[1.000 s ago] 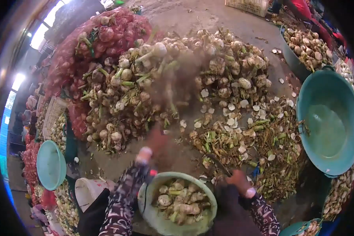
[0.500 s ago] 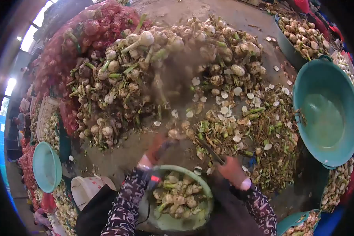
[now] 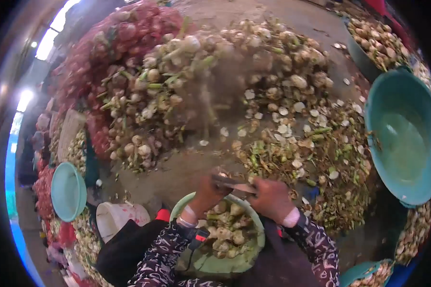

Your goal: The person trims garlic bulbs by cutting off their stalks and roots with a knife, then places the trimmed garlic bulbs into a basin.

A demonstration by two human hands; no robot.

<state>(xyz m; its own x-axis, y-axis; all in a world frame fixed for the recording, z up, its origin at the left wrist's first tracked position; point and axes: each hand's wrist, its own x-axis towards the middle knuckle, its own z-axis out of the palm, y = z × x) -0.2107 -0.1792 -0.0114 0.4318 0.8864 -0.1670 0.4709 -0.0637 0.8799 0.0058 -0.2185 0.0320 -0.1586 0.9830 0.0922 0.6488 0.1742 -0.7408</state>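
Knife (image 3: 243, 187), part dark, part pale, has swung to the left hand (image 3: 207, 195).

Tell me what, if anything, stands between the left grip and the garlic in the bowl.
Nothing visible does. The left grip is at the bowl's far rim, and the garlic lies uncovered below. The knife in the right grip points across beyond that rim, outside this path.

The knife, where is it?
Just below centre in the head view, the knife is in the right hand, by the left hand, near the green bowl.
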